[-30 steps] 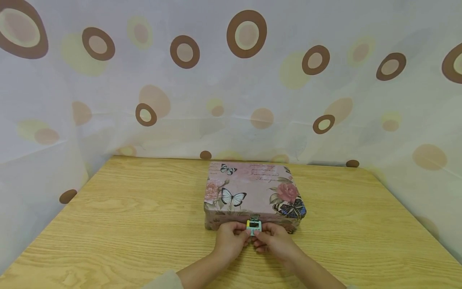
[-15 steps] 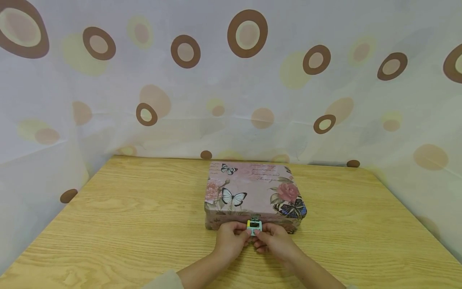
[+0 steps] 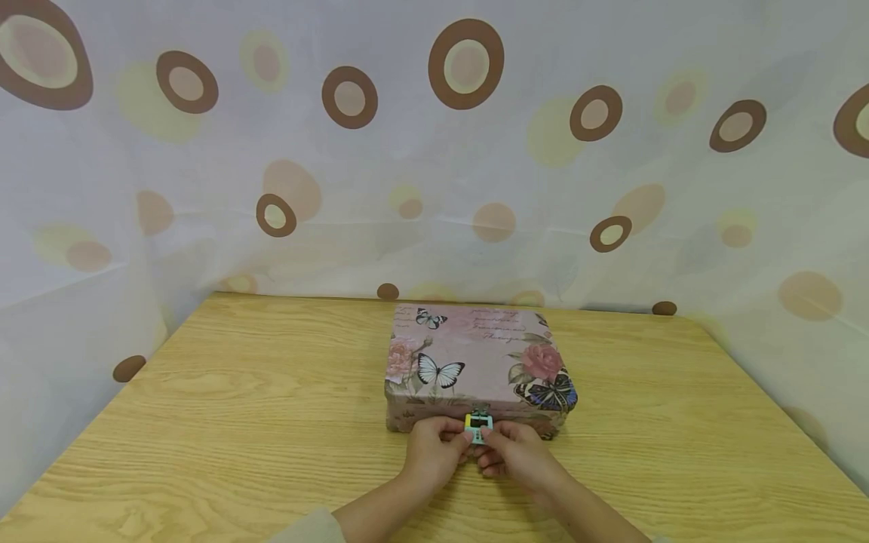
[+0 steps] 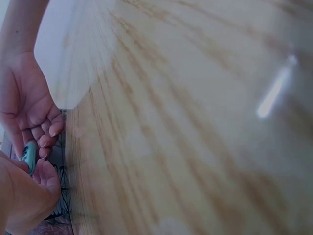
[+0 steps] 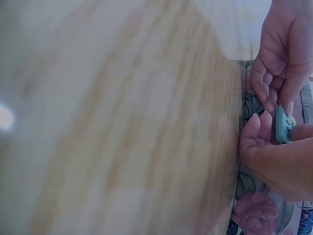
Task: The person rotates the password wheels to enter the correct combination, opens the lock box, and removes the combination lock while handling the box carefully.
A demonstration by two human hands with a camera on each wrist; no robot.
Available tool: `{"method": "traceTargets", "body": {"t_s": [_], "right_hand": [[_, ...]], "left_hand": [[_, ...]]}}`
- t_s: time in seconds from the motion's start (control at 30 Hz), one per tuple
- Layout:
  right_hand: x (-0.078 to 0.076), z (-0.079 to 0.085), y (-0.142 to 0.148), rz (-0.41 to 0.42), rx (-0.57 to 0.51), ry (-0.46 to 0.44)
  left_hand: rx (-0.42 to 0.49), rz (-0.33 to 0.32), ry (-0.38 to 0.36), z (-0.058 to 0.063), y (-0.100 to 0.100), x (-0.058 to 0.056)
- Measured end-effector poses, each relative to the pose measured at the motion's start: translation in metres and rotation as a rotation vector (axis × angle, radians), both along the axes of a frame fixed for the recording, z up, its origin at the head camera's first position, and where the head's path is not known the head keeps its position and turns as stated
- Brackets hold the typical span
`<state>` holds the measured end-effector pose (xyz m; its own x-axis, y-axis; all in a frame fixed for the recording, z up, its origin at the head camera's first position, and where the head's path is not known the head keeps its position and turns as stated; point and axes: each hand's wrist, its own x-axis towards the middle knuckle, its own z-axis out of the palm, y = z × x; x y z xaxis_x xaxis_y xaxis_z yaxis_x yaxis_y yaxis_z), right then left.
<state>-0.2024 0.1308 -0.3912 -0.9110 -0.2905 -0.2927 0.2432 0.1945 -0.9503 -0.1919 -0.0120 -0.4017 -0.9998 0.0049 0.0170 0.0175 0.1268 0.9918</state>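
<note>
A small teal and yellow padlock (image 3: 478, 422) hangs at the metal clasp (image 3: 480, 408) on the front of a pink box (image 3: 475, 362) with butterflies and roses. My left hand (image 3: 432, 455) pinches the padlock's left side between thumb and forefinger. From the other side my right hand (image 3: 521, 455) pinches it, thumb over the lower front face. Small dark marks show on the padlock's teal body (image 5: 283, 125) in the right wrist view. In the left wrist view, fingers cover much of the padlock (image 4: 30, 156). The box lid is down.
The box stands on a light wood-grain table (image 3: 237, 422), toward its middle. Behind and at both sides hangs a pale curtain (image 3: 407, 151) with brown and beige circles. A light sleeve (image 3: 312, 526) shows on the left forearm.
My right thumb has shifted slightly up and to the right on the padlock's face, uncovering more of its lower front. The left hand and the box stay in place.
</note>
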Motion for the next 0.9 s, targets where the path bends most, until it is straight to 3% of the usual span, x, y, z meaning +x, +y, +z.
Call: {"method": "traceTargets", "body": {"t_s": [0.5, 0.9], "right_hand": [[-0.0001, 0.0032, 0.0042, -0.052, -0.068, -0.041], [-0.0002, -0.0021, 0.0061, 0.033, -0.017, 0.052]], "left_hand": [[0.012, 0.007, 0.009, -0.0011, 0.0010, 0.0000], [0.017, 0.003, 0.002, -0.0017, 0.0011, -0.0004]]}}
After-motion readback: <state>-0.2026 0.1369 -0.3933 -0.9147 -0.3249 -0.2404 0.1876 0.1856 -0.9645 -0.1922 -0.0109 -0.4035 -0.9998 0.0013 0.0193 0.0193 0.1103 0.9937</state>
